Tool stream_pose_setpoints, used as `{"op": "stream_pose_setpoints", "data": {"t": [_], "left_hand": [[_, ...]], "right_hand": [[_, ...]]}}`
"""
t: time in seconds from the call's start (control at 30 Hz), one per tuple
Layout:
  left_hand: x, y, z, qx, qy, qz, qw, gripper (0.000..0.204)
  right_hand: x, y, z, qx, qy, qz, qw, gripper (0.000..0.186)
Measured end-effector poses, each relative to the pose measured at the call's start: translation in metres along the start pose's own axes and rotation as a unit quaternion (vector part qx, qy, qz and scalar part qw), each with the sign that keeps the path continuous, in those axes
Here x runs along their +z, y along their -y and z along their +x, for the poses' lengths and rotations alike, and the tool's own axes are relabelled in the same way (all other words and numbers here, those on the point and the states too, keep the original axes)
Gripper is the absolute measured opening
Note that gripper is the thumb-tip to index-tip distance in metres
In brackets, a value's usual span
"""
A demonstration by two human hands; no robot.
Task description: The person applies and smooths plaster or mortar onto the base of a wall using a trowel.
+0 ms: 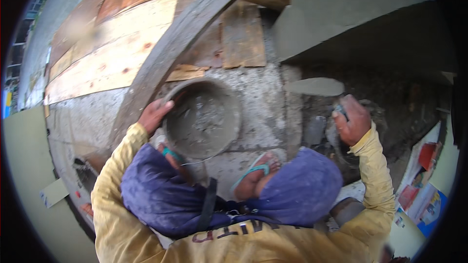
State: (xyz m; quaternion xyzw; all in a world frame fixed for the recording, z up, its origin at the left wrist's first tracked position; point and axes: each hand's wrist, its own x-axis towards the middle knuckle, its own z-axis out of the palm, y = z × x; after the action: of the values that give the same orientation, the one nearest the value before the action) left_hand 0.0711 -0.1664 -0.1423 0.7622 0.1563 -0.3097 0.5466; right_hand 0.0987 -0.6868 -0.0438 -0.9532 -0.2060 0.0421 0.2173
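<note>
A round grey bucket (237, 125) stands between my feet and a plank, its inside coated with wet grey mortar (202, 112). My left hand (154, 115) grips the bucket's left rim. Out to the right, my right hand (354, 121) is closed round the handle of a trowel (318, 86). The trowel's blade points left and looks smeared with grey mortar. Most of the handle is hidden inside the fist.
A long weathered wooden beam (168, 51) slants past the bucket's left side. Beyond it lie plywood boards (117, 51). A grey plastered slab (341, 14) overhangs dark soil (390, 92) at right. My sandalled foot (256, 173) rests on rough concrete (263, 100).
</note>
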Motion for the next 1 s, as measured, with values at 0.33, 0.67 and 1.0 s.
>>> {"op": "stream_pose_setpoints", "data": {"t": [0.33,0.67,1.0], "left_hand": [[0.047,-0.063,0.026,-0.026,0.150,0.009,0.988,0.045],[0.068,-0.067,0.031,-0.048,0.220,-0.032,0.974,0.050],[0.058,-0.042,0.046,-0.059,0.242,-0.174,0.953,0.047]], "right_hand": [[0.191,0.118,0.024,0.002,0.109,0.065,0.992,0.029],[0.207,0.111,0.006,0.007,0.021,0.025,0.999,0.020],[0.148,0.054,-0.059,0.053,-0.082,0.066,0.993,0.037]]}}
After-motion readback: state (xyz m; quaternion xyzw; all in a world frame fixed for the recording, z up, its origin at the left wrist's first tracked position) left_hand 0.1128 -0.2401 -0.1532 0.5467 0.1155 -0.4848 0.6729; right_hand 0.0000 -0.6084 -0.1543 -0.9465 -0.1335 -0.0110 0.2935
